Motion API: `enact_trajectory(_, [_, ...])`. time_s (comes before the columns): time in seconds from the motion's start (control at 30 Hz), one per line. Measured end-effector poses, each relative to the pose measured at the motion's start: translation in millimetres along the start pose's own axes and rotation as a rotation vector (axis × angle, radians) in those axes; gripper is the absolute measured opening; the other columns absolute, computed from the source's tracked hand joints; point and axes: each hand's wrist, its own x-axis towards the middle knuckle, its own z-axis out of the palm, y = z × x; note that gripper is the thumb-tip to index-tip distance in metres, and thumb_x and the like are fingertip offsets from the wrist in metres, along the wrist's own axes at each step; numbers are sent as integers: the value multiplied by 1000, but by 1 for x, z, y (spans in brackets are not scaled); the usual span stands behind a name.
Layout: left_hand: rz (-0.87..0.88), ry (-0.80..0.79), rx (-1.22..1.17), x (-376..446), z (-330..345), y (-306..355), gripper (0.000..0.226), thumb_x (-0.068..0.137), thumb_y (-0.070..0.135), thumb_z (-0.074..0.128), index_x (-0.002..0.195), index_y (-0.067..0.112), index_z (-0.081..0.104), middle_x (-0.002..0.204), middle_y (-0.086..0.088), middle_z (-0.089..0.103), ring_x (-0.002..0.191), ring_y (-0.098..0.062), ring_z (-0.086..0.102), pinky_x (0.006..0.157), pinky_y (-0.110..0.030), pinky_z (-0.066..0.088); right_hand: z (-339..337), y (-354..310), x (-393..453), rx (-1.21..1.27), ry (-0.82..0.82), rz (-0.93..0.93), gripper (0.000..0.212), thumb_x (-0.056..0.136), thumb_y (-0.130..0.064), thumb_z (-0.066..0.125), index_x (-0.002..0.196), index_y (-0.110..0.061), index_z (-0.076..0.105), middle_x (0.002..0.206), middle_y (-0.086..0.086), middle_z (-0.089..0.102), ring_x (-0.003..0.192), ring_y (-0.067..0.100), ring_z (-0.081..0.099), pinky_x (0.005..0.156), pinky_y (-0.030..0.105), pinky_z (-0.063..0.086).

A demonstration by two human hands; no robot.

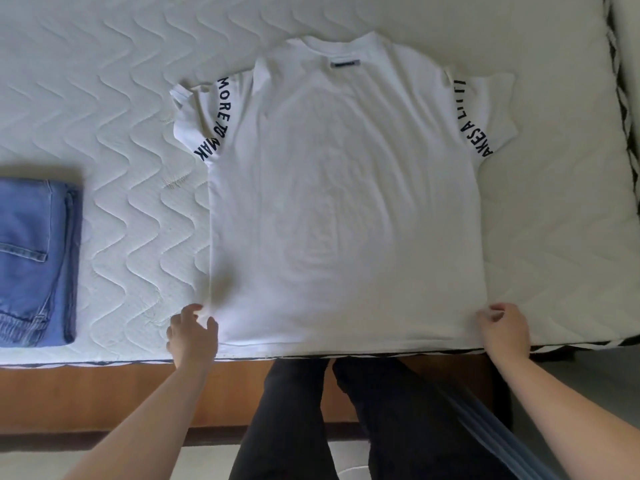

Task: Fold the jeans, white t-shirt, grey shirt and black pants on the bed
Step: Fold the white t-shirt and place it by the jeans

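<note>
A white t-shirt [346, 202] lies spread flat on the bed, collar away from me, with black lettering on both sleeves. My left hand [192, 336] pinches the hem's left corner. My right hand [504, 329] pinches the hem's right corner. Folded blue jeans [33, 258] lie at the left edge of the view. The grey shirt and black pants are not in view.
The white quilted mattress [121, 133] fills most of the view, with bare surface between the jeans and the t-shirt. A wooden bed frame [104, 393] runs along the near side. My legs in dark trousers stand against it. The mattress's right edge [623, 133] is close to the shirt.
</note>
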Motion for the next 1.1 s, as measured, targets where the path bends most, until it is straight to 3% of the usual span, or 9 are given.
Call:
enact_trajectory(0.13, [294,37,86,19,-2,50,36,92,16,59,127,17,56,128,-11,53,120,-34,48,101,-51,36,21,-74,1,-6,-13,-260,25,90,-12,65,113,-4,60,101,15,58,95,35,57,86,46,48])
enact_trajectory(0.3, [631,68,125,58,-1,124,48,89,13,63,136,13,53,137,-8,54,130,-28,47,106,-45,36,59,-181,5,-1,-19,-450,32,89,-7,64,120,-2,61,114,20,60,107,38,57,95,48,44])
enact_trajectory(0.4, [766,56,193,87,1,161,54,91,16,60,144,12,46,148,-8,45,141,-26,37,113,-42,31,77,-238,7,-50,-29,-563,39,91,-10,61,130,-4,57,125,19,58,118,38,52,100,44,37])
enact_trajectory(0.53, [842,47,276,131,4,197,58,97,23,51,151,13,34,159,-7,29,150,-23,20,121,-37,16,100,-301,12,-88,-73,-717,49,95,-15,57,142,-7,48,141,14,50,133,32,43,109,38,29])
enact_trajectory(0.7, [912,85,270,188,8,237,58,100,27,45,153,9,29,163,-8,20,151,-23,16,122,-37,14,132,-372,26,-185,-95,-936,56,99,-19,50,151,-8,33,155,10,35,144,25,30,117,32,19])
enact_trajectory(0.83, [904,97,290,212,23,247,60,103,40,25,157,15,16,165,-2,9,152,-17,7,124,-38,5,156,-433,41,-222,-61,-1080,55,102,-21,42,153,-8,27,161,9,23,149,24,20,120,34,17])
enact_trajectory(1.1, [941,160,285,228,43,240,64,99,41,29,157,16,18,165,-1,10,152,-15,6,122,-43,13,192,-535,83,-255,108,-1280,53,103,-23,40,151,-2,30,159,12,27,148,27,24,120,38,21])
